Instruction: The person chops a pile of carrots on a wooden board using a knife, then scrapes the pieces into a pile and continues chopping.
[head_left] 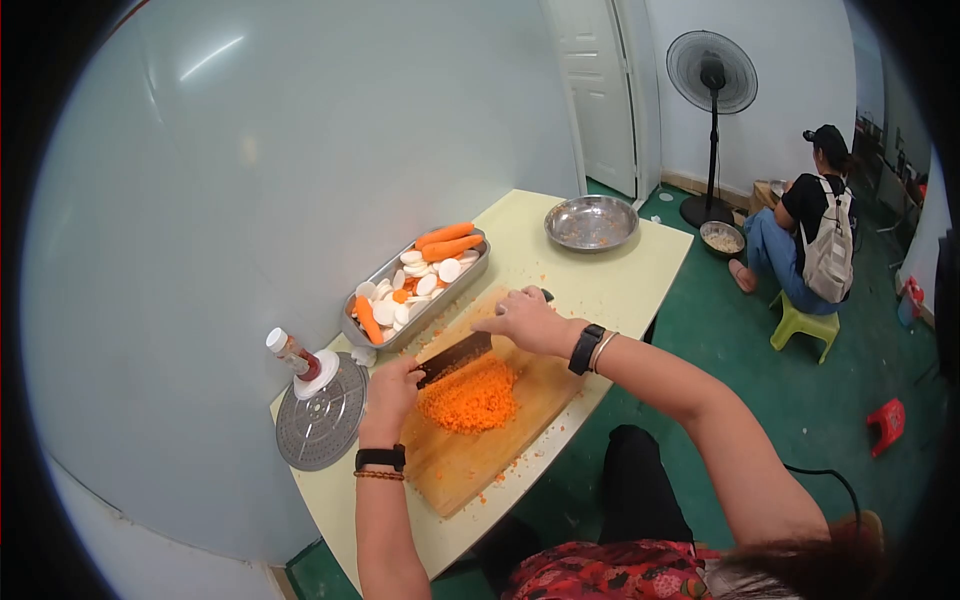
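A dark cleaver (455,360) lies between my two hands, over the wooden cutting board (450,480). My left hand (392,392) pinches its far left end. The other end is at my right hand (530,322), whose fingers are closed around the handle, the dark butt of which shows beyond them. Finely chopped carrot (472,398) forms a heap on the board, close against the blade on my side. Small orange bits are scattered along the board's edges.
Behind the board, a metal tray (440,307) holds whole carrots and white slices. A steel bowl (591,223) is at the back right. A red jar (297,358) stands near a grey disc (322,420) at left. A person (815,220) sits on a green stool beyond the table, near a fan (712,75).
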